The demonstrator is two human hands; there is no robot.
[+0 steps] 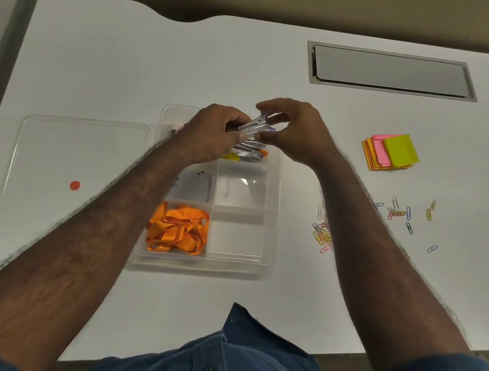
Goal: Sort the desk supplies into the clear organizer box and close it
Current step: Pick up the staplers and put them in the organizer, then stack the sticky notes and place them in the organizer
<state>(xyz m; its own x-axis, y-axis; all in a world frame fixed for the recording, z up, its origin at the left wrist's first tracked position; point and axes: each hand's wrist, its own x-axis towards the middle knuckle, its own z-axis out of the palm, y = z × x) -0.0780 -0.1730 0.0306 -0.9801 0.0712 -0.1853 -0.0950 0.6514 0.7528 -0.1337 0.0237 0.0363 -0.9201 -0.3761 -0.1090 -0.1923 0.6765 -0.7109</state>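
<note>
Your left hand and your right hand meet above the far compartment of the clear plastic organizer box, and between them you hold a small shiny metal stapler-like tool. Your left fingers curl round its near end, while your right thumb and fingers pinch its far end; it lies tilted, its right end higher. Just beneath it, in that same far compartment, rest more silver metal pieces with orange and yellow tips, partly hidden by your left hand.

The box is divided by clear walls. The near-left compartment holds a heap of flat orange rubber bands. The middle-left one shows something pale with small dark marks, too blurred to identify. The two right compartments show only clear plastic.

The box's clear flat lid lies on the white desk just left of the box, with a small red round sticker on it. To your right, a scatter of coloured paper clips lies near your right forearm, with more spread farther right, and a stack of orange, pink and yellow-green sticky notes sits beyond them, well apart from the box. A grey rectangular cable hatch sits far right, near the desk's back edge.
</note>
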